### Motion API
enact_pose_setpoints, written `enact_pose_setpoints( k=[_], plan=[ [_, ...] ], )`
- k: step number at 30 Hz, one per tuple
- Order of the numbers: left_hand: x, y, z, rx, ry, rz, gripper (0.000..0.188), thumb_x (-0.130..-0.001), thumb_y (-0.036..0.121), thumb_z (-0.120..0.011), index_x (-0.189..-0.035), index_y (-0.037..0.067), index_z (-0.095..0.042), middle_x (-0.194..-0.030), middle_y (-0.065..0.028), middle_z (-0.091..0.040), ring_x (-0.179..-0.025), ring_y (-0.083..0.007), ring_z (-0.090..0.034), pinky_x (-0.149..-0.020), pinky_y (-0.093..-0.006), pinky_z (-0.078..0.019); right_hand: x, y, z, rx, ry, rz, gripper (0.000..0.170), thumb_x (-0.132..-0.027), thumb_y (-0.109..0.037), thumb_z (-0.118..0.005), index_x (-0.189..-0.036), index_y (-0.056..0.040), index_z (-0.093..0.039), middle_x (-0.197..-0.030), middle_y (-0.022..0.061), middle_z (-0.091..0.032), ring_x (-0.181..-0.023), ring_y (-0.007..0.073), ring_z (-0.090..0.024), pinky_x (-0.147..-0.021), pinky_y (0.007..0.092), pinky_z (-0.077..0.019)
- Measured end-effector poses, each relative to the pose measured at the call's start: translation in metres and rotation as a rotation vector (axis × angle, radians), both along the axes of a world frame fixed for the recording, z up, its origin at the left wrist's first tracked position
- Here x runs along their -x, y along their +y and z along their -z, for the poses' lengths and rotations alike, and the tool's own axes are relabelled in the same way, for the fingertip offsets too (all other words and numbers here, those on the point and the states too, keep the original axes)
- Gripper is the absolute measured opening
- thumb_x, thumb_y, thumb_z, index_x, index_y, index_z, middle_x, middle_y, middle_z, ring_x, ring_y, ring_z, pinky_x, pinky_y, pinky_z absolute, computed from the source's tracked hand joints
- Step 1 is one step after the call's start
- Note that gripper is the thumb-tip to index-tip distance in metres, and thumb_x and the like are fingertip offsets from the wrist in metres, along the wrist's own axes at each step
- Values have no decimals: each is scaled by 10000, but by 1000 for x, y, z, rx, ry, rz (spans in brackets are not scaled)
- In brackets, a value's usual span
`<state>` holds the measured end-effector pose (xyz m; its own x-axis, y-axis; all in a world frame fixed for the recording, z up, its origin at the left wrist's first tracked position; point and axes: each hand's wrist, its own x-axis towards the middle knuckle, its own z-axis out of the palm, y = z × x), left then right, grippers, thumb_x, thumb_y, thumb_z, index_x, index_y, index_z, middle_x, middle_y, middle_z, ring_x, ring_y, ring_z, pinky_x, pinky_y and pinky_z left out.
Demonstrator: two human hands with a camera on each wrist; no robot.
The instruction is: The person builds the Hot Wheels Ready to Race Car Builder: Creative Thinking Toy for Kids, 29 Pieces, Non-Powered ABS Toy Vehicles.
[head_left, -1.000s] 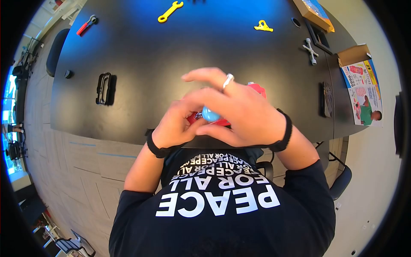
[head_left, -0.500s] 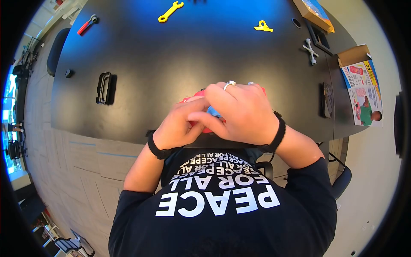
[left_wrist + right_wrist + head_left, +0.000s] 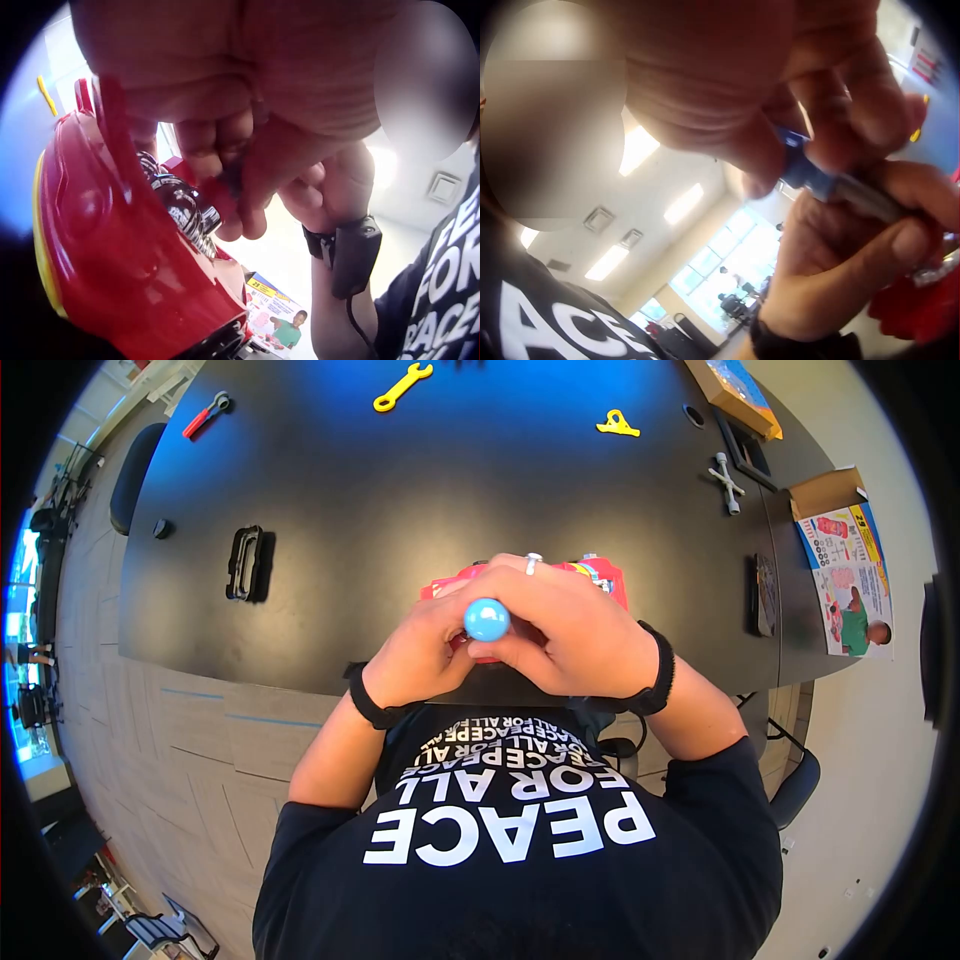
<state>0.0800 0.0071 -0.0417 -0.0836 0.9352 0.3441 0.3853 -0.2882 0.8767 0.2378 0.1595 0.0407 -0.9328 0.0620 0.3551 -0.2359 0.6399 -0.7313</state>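
Observation:
Close to the table edge, my right hand (image 3: 580, 625) curls its fingers round the handle of a blue-handled tool (image 3: 487, 620), whose round end faces up. My left hand (image 3: 415, 645) is against it; in the right wrist view its thumb and finger pinch the grey shaft (image 3: 870, 199) below the blue handle (image 3: 808, 172). Under both hands lies a red toy vehicle (image 3: 612, 578), mostly hidden in the head view. The left wrist view shows its red body (image 3: 135, 240) beside a chrome part (image 3: 180, 206). The tool's tip is hidden.
Farther back lie a yellow wrench (image 3: 403, 387), a yellow piece (image 3: 618, 425) and a red-handled tool (image 3: 207, 415). A black frame (image 3: 243, 564) is at the left. On the right are a grey cross wrench (image 3: 726, 484), a dark tray (image 3: 764, 594) and a printed box (image 3: 850, 575).
My right hand has gone from raised, spread fingers to a closer grip on the blue handle. The handle's round end now shows between my hands, and more of the red toy is visible.

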Motion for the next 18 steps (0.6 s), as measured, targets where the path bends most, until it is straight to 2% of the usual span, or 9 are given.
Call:
enact_pose_setpoints(
  k=[3,6,7,11,13,14,16,17,18],
  plan=[
    [-4,4,-8,-31,75,-32,530,-848,-2,-788,-1360,78,-678,-1333,-125,-706,-1283,-384,-646,-1126,-497,-479,-12,15,-8,155,184,2,333,-891,-81,-876,-1181,-54,-715,-1087,85,-751,-936,280,-718,-857,369,-572],
    [1,1,-18,-24,315,-95,482,-816,95,-853,-1279,46,-730,-1406,-129,-678,-1317,-364,-609,-1109,-490,-476,-50,37,-9,295,353,335,357,-849,-34,-911,-1103,-24,-660,-1141,167,-702,-1001,230,-729,-861,362,-608],
    [7,-4,-16,-6,372,-108,439,-823,85,-835,-1252,61,-747,-1397,-124,-682,-1294,-364,-618,-1103,-488,-478,-66,41,-3,458,315,443,314,-893,30,-852,-1109,-11,-628,-1159,147,-663,-958,209,-734,-839,334,-627],
    [25,-8,-13,30,474,-177,339,-857,54,-784,-1195,90,-781,-1375,-123,-690,-1256,-366,-630,-1093,-488,-479,-103,62,43,496,245,741,222,-967,56,-761,-1136,7,-625,-1147,126,-649,-914,185,-737,-816,308,-632],
    [36,-4,-16,63,522,-217,331,-894,19,-741,-1218,72,-771,-1381,-139,-687,-1271,-383,-631,-1119,-493,-475,-120,71,75,600,27,948,185,-1028,52,-678,-1204,23,-627,-1163,111,-631,-913,178,-733,-805,292,-624],
    [41,1,-16,59,526,-209,331,-894,19,-741,-1218,72,-771,-1381,-139,-687,-1271,-383,-631,-1119,-493,-475,-126,74,88,592,9,975,194,-1063,9,-633,-1256,26,-632,-1194,106,-630,-882,146,-725,-780,264,-608],
    [51,15,-16,84,472,-293,324,-921,-20,-707,-1231,57,-761,-1401,-153,-682,-1287,-402,-629,-1141,-490,-476,-136,85,110,535,-83,1053,267,-1027,8,-652,-1293,-11,-662,-1267,128,-640,-970,213,-726,-857,331,-604],
    [54,23,-15,38,517,-347,281,-930,-15,-701,-1196,59,-749,-1332,-150,-687,-1238,-394,-637,-1045,-473,-537,-136,89,112,536,-73,1052,267,-1027,8,-652,-1293,-11,-662,-1267,128,-640,-970,213,-726,-857,331,-604],
    [57,31,-14,30,526,-349,281,-930,-15,-701,-1196,59,-749,-1332,-150,-687,-1238,-394,-637,-1045,-473,-537,-133,92,112,196,-92,1027,315,-994,0,-672,-1307,-34,-676,-1304,148,-636,-1049,265,-712,-920,376,-587]
  ],
)
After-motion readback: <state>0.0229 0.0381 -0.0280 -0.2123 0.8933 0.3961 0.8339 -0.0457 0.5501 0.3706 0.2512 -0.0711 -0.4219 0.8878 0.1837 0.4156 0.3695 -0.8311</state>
